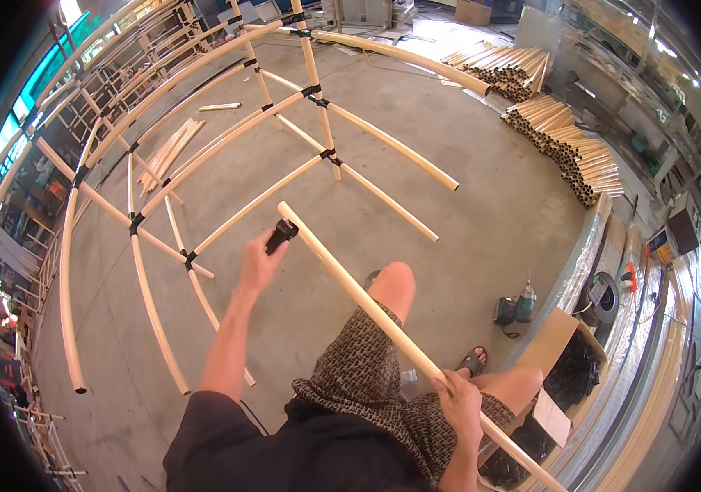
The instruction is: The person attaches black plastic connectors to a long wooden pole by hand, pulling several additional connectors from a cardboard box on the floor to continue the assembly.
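Observation:
My left hand (259, 264) grips a black pipe joint (282, 235) close beside the far end of a long beige pipe (358, 297). Whether the joint touches the pipe, I cannot tell. Lower down, my right hand (458, 403) is wrapped round the same pipe, which slants across my lap toward the bottom right. Ahead and to the left stands a frame of beige pipes (253, 195) fastened with black joints (136, 221). Several of its pipes stick out toward me with free ends.
At my right, an open cardboard box (549, 343) holds black parts. A cordless drill (524, 303) stands on the concrete floor (465, 238) near it. Stacked pipes (568, 143) lie at the far right, beside wrapped long profiles (584, 254). Loose pipes (171, 154) lie beneath the frame.

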{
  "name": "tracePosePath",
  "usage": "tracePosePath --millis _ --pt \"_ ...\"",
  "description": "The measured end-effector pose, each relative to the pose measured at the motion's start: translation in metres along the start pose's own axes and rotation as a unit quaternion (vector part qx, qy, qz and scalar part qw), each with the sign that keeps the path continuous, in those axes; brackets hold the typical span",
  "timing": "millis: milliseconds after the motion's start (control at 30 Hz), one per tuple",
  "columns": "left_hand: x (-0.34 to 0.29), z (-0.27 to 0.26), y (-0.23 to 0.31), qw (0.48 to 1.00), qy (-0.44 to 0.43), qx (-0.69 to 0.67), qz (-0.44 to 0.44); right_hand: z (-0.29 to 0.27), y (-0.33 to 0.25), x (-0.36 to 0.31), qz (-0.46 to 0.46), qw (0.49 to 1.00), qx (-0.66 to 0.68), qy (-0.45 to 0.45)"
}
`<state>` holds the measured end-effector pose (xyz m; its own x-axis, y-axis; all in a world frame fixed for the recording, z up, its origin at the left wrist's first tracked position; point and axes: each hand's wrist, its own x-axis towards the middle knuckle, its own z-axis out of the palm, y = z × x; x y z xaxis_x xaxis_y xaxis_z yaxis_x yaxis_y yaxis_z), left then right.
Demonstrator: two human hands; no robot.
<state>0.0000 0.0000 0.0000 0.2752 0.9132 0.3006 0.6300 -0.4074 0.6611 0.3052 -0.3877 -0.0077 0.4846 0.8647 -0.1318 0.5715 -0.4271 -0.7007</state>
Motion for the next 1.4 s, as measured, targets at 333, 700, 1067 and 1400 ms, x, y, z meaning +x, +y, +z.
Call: tracePosePath --millis 333,700,1067,1400 --pt "0.065 -0.004 -0.090 0.987 0.046 0.154 0.015 0.009 -0.003 -0.003 -0.029 0.998 -0.025 0.042" --pt "0.095 0.011 -0.107 0.993 -0.068 0.037 -0.093 0.007 -0.005 -0.003 -0.023 0.998 -0.028 0.045" --pt "0.098 0.019 -0.115 0.993 -0.104 -0.040 -0.043 0.008 -0.006 -0.002 -0.030 0.998 -0.025 0.043" --pt "0.028 0.032 -0.017 0.989 -0.137 0.050 -0.013 0.014 0.002 0.001 -0.060 0.995 -0.032 0.073"
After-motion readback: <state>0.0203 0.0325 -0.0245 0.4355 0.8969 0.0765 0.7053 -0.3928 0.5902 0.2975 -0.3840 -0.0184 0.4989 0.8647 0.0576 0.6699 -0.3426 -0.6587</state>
